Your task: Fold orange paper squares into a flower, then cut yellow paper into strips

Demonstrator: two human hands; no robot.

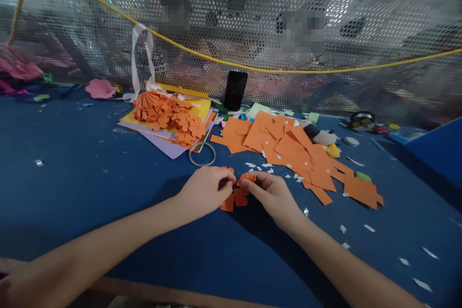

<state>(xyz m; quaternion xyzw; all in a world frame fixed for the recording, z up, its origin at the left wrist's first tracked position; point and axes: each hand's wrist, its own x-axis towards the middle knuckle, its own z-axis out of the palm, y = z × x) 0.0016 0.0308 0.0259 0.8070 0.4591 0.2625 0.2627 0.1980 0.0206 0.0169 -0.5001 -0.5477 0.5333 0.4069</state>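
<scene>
Perforated metal mesh (pixel 325 33) closes off the back of the scene, with a yellow cord (pixel 231 63) sagging across it. Below it a blue counter (pixel 90 183) fills most of the view.

On the counter's right half lies a wide spread of flat orange paper squares (pixel 288 147), overlapping and, as far as can be seen, not yet shaped. To the left of it is a stack of coloured sheets (pixel 169 147) carrying a heap of folded and petal-cut orange pieces (pixel 169 115), which look finished. Judged from these two piles, a fair batch is done, but the larger share of paper remains untouched.

Near the front edge, the left hand (pixel 204 190) and the right hand (pixel 270 192) meet fingertip to fingertip. Both are closed narrowly, pinching a small orange paper piece (pixel 247 178) between them just above the counter. It appears crumpled or part-folded; its exact shape cannot be made out. Two loose orange bits (pixel 234 199) lie directly beneath the hands.

A thin ring (pixel 202 154) lies just behind the hands, and small white scraps (pixel 420 284) are scattered about.
</scene>
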